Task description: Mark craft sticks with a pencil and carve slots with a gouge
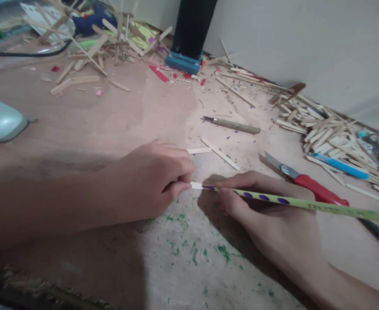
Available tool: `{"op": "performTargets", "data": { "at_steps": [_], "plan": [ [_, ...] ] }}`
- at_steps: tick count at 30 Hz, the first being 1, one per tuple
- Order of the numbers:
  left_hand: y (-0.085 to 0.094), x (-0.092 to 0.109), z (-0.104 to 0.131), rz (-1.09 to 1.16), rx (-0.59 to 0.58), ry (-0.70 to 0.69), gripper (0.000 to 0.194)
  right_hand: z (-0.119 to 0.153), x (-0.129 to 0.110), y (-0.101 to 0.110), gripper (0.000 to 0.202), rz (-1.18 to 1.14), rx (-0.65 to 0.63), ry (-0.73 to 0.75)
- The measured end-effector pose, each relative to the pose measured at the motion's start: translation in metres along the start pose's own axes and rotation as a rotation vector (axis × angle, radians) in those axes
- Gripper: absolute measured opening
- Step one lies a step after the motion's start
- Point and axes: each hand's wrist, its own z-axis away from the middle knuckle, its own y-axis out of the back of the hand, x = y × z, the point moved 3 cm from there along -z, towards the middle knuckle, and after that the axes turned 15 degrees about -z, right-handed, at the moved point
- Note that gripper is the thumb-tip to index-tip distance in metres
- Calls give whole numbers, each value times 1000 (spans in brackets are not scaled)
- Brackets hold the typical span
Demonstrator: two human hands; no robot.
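My left hand (157,181) is closed, its thumb and fingers pinching a small wooden craft stick (196,186) whose pale end pokes out to the right. Between the thumb and fingers of my right hand (257,202) is a yellow-green pencil (293,201) with purple dots. Its tip meets the end of the held stick. Just beyond my hands lie two loose craft sticks, one slanting (220,153) and one nearly level (200,150), partly behind my left hand. A red-handled utility knife (315,187) rests behind my right hand.
A wooden-handled carving tool (231,125) lies farther back. Craft sticks are heaped (328,133) along the wall at right, with a blue pen (341,165) on them. Glued stick pieces (92,51) crowd the back left. A black post (194,28) rises from a blue base.
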Motion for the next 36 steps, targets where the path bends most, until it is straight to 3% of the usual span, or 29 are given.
{"op": "performTargets", "data": {
  "at_steps": [9,23,36],
  "plan": [
    [-2,-2,2,-13,20,-7,22,0,-1,1,7,21,-2,-54],
    [-2,-1,2,-8,-1,-2,20,0,0,2,8,60,-11,7],
    [-3,-3,2,-7,10,8,23,0,-1,3,5,54,-16,-25]
  ]
}}
